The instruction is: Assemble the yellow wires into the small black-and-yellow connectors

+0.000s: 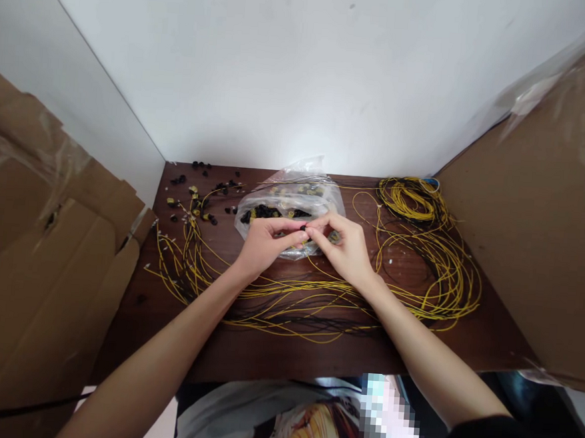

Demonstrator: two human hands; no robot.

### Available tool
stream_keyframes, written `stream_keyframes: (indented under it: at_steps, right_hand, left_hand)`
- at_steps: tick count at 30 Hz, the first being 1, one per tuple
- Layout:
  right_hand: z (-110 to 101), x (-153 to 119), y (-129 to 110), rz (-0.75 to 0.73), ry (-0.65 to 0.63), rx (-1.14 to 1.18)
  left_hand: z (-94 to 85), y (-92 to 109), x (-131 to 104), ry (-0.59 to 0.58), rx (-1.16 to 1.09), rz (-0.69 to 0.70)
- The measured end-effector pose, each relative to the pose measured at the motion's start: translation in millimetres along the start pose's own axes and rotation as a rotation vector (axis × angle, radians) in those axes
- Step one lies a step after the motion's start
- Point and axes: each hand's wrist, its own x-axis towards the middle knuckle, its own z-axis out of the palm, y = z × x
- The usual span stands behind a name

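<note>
My left hand [271, 242] and my right hand [339, 244] meet over the middle of the table, fingertips pinched together. Between them is a small black part [303, 228], mostly covered by the fingers, so its exact kind cannot be made out. Just behind and below the hands lies a clear plastic bag [293, 202] with black and yellow small parts [263, 211] in it. A long bundle of yellow and black wires [297, 289] runs across the table under both forearms.
A coil of yellow and black wire [414, 201] lies at the back right. Loose black and yellow parts [196, 202] are scattered at the back left. Cardboard sheets [44, 248] stand left, with another cardboard panel [538, 216] on the right. A white wall [293, 72] closes the back.
</note>
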Motion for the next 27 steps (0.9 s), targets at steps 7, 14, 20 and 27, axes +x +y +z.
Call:
stream_keyframes:
  at_steps: [7, 14, 20, 27]
  right_hand:
    - [3.2, 0.7, 4.4, 0.07, -0.054, 0.038]
    - [17.5, -7.5, 11.9, -0.093, -0.216, -0.365]
    - [21.4, -8.2, 11.5, -0.08, -0.223, -0.378]
    - [14.5, -0.7, 11.4, 0.137, -0.067, 0.058]
  left_hand:
    - [-4.1, 1.0, 3.9, 0.074, -0.014, 0.008]
    - [-8.7, 0.1, 8.3, 0.194, 0.0, 0.042]
    - [-2.7, -0.2, 5.3, 0.12, -0.006, 0.008]
    - [0.2, -3.0, 2.5, 0.075, -0.037, -0.024]
